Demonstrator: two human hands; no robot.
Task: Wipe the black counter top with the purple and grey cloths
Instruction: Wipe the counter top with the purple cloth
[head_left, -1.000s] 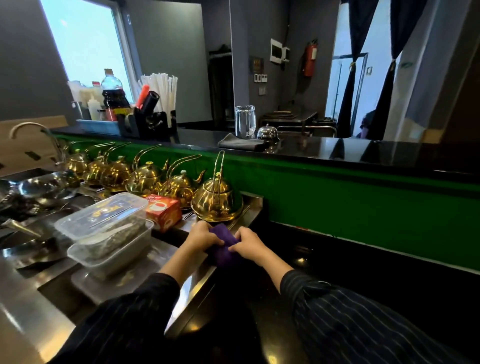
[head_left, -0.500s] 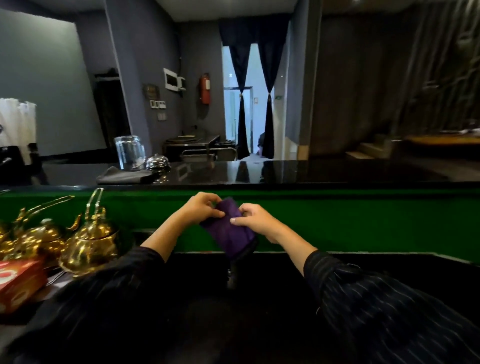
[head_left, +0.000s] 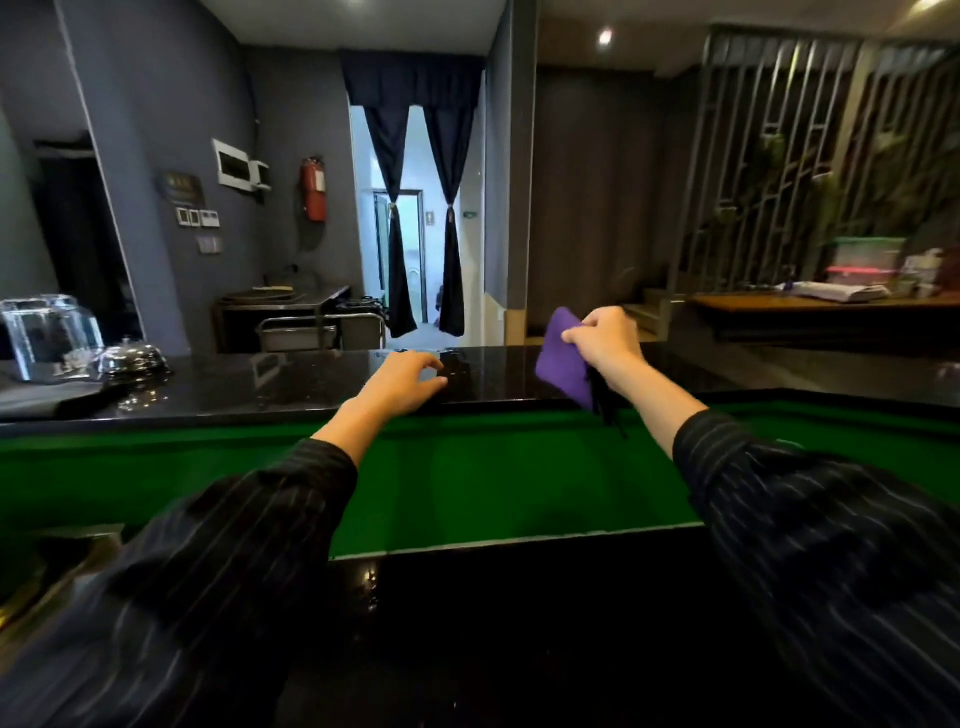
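My right hand (head_left: 602, 340) grips a folded purple cloth (head_left: 563, 364) and holds it just above the raised black counter top (head_left: 291, 384), right of centre. Dark threads hang from the cloth's lower edge. My left hand (head_left: 402, 382) hovers at the counter's near edge with its fingers spread and nothing in it. A dark grey cloth (head_left: 52, 399) lies folded on the counter at the far left, well away from both hands.
A glass jar (head_left: 49, 332) and a shiny metal bell (head_left: 132, 358) stand on the counter's left end beside the grey cloth. A green panel (head_left: 493, 483) drops below the counter to a lower black ledge (head_left: 519, 623). A steel trolley stands behind.
My hands have parted: the right one lifted the purple cloth up and right over the counter, and the left let go and reached to the counter edge. The view swung right, past the gold teapots.
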